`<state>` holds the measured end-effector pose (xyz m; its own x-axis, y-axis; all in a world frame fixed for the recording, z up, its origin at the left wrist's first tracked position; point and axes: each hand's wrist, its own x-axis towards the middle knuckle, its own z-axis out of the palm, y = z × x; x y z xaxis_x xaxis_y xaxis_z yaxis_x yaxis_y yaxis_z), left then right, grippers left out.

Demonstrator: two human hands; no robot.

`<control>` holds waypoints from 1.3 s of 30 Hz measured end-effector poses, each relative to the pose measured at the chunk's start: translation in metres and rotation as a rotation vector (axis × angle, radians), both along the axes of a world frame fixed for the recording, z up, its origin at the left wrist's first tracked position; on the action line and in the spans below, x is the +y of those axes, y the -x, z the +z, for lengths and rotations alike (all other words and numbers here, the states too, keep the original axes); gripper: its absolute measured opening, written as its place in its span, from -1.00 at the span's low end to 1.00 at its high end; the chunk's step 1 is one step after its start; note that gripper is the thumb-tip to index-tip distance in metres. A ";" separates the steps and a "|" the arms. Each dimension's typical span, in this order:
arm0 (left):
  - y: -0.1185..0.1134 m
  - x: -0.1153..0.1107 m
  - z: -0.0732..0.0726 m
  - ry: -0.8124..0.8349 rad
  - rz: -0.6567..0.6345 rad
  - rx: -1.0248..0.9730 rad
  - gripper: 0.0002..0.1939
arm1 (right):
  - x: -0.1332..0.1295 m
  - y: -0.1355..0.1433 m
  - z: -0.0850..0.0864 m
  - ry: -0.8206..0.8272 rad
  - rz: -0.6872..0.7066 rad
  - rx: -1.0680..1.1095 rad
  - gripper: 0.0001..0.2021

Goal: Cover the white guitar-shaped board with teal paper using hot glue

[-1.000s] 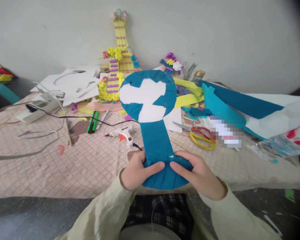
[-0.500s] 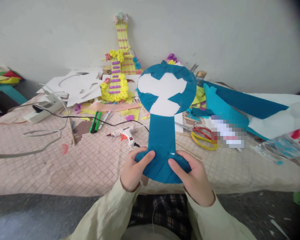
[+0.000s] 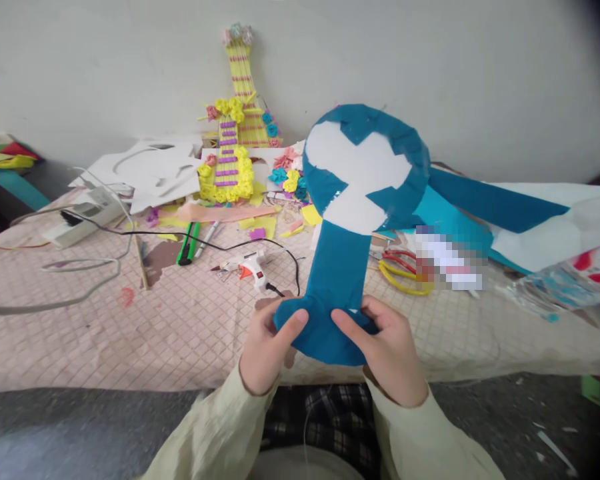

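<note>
Between my hands is a cardboard cutout (image 3: pixel 341 260) wrapped in dark blue paper, with a round top, a straight neck and a wider curved base. White shows through gaps in the blue on the round part. My left hand (image 3: pixel 275 337) grips the base's left side, thumb on the face and fingers behind. At the base's right side my right hand (image 3: pixel 387 343) holds on in the same way. The cutout is raised over the table's front edge, its top leaning right. A white glue gun (image 3: pixel 254 267) lies behind my left hand.
On the cloth-covered table (image 3: pixel 80 333) lie a green cutter (image 3: pixel 189 244), yellow-and-red-handled scissors (image 3: pixel 405 273), a power strip (image 3: pixel 87 217) and trailing cables. Yellow flower-trimmed models (image 3: pixel 227 157) lean at the wall. Blue paper (image 3: pixel 500 200) and a plastic bag (image 3: pixel 575 283) lie right.
The cutout's round top has tilted to the right and up a little, uncovering paper flowers behind it. Both hands keep their hold on the base.
</note>
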<state>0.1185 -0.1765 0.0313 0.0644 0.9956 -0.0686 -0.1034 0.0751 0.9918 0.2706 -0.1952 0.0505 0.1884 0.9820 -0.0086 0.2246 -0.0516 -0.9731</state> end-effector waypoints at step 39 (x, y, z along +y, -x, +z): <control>-0.013 -0.010 0.024 -0.086 0.210 0.012 -0.83 | -0.004 0.013 -0.011 -0.147 -0.063 0.050 -0.82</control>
